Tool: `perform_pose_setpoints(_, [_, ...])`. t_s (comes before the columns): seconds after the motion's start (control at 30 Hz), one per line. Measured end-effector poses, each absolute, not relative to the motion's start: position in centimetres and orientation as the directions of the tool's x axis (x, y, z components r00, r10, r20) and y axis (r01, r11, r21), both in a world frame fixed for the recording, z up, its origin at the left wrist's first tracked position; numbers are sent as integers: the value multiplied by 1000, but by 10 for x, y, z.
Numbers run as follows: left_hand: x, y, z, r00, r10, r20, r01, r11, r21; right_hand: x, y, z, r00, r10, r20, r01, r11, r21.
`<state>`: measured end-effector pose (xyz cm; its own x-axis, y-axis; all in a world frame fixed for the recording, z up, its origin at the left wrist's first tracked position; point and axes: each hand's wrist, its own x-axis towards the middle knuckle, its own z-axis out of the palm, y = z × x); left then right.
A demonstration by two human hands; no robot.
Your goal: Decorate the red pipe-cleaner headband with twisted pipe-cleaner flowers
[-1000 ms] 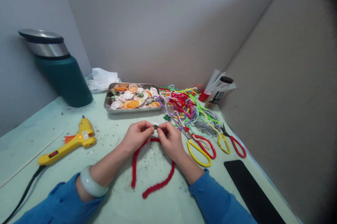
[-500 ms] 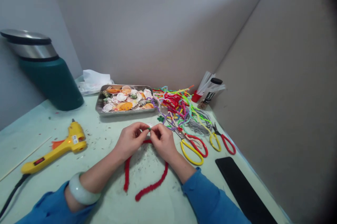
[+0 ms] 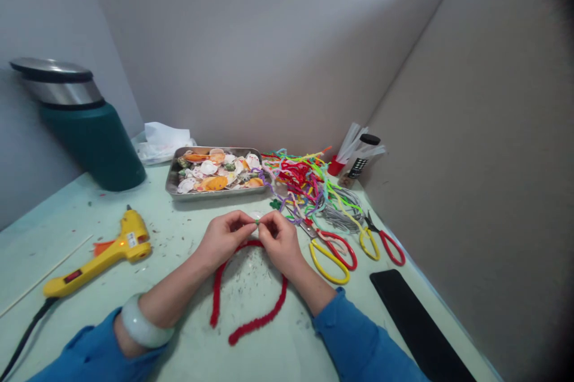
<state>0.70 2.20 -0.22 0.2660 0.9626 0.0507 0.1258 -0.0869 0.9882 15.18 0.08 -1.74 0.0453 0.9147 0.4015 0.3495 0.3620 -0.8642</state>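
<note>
In mid-frame, a small green piece [image 3: 257, 222] is pinched by the left hand [image 3: 226, 238] and right hand [image 3: 280, 241], thumbs and forefingers nearly closed. The red band [image 3: 217, 292], lower centre, is already bent into a curve; its 2 ends are left unjoined. The glue gun [image 3: 107, 256], at left, is left untouched. How finished the green piece is cannot be told: it is mostly covered by fingertips. The band's right shoulder is hidden by the right hand; the black slab [image 3: 417, 322] is cut off at the bottom edge.
</note>
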Motion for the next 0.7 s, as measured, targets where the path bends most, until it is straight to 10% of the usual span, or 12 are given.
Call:
perform_pose_setpoints(0.37, [3,23,0,322,940,-110,-103,151,983,151,3,-15,18,980,199,-10,199,-980])
perform_pose_setpoints(0.7, [4,22,2,322,940,-108,-147,162,976,153,-1,-17,-6,906,423,272,409,-871])
